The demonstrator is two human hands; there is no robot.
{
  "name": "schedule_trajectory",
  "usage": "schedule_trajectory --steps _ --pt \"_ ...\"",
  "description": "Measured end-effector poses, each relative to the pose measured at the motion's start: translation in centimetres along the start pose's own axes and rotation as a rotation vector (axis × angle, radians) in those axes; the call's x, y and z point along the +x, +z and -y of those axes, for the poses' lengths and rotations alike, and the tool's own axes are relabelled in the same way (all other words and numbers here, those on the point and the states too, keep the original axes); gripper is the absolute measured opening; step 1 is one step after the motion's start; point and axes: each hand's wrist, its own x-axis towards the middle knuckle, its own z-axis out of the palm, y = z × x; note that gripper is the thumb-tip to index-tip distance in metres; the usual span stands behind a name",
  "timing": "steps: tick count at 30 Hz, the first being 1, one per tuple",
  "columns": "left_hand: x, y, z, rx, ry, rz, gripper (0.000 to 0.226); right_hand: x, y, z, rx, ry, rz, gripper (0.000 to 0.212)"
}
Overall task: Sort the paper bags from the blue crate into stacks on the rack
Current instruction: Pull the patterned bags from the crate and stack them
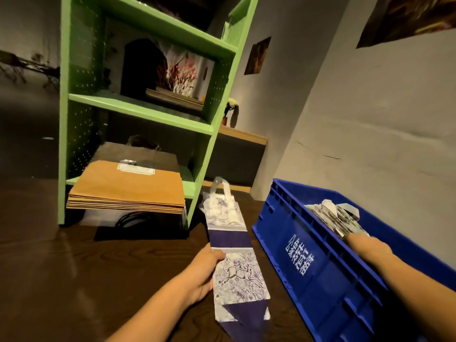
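Dark wooden tabletop [61, 267] carries the green rack [138, 112] at the back and the blue crate [320, 280] on the right. My left hand [202, 275] grips a flat blue-and-white patterned bag [234, 257] by its edge, thumb on top, between rack and crate. My right hand [367, 250] reaches into the crate and meets the remaining patterned bags [335, 218]; whether it grips them I cannot tell. Brown bags [128, 186] lie stacked on the rack's lowest shelf.
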Motion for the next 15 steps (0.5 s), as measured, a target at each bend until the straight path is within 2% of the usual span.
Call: schedule_trajectory --steps 3,7,10,13,15 --pt "0.1 -0.2 0.4 0.023 0.006 -0.001 0.041 0.9 0.5 -0.5 -0.073 0.031 -0.127 0.020" --pt "-0.2 0.0 -0.2 -0.001 -0.034 -0.002 0.037 0.1 -1.8 0.1 -0.100 -0.009 -0.054 0.014" --pt "-0.6 0.1 -0.7 -0.041 -0.053 0.022 0.032 0.4 -2.6 1.0 -0.062 -0.045 -0.098 0.021" --pt "-0.8 0.2 -0.8 -0.081 -0.085 0.047 0.029 1.4 -1.0 1.3 -0.076 -0.075 -0.050 0.032" --pt "-0.8 0.0 -0.9 -0.111 -0.120 0.069 0.031 1.8 -0.4 1.4 -0.059 -0.068 -0.073 0.027"
